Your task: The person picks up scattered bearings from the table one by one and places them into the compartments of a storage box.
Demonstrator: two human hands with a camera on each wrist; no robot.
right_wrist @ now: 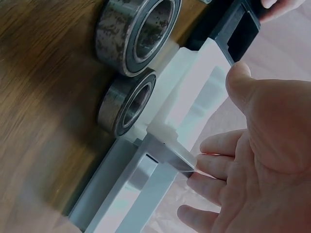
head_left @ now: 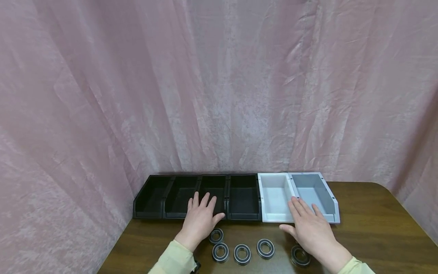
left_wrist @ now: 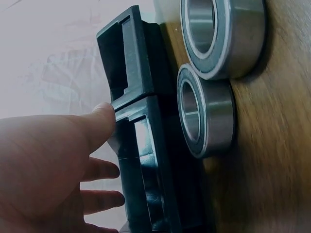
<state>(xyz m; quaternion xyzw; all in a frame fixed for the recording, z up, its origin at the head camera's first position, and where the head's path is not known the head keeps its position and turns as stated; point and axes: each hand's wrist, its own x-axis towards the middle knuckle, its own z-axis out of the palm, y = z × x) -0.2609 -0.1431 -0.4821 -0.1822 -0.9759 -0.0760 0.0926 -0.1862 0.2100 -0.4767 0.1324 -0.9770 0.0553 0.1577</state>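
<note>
My left hand [head_left: 200,222] is held over the front edge of the black bins [head_left: 243,196], its fingers straight and spread, with nothing in it. Palm down, my right hand [head_left: 312,230] reaches over the front of the white bin [head_left: 276,196] and the grey bin [head_left: 315,190]; its fingers are extended and hold nothing. Several metal ball bearings lie on the table before the bins. Two bearings [head_left: 220,259] [left_wrist: 218,119] are close beside the left hand. Another bearing [head_left: 295,260] is partly hidden beneath the right hand. Between the hands lie two more, a middle bearing [head_left: 242,262] and a right-hand bearing [head_left: 265,256].
The bins stand side by side in one row along the back of the brown wooden table [head_left: 373,224]. Directly behind them hangs a pink curtain [head_left: 239,95], which also closes off the left and right sides. The table has a rounded back right corner.
</note>
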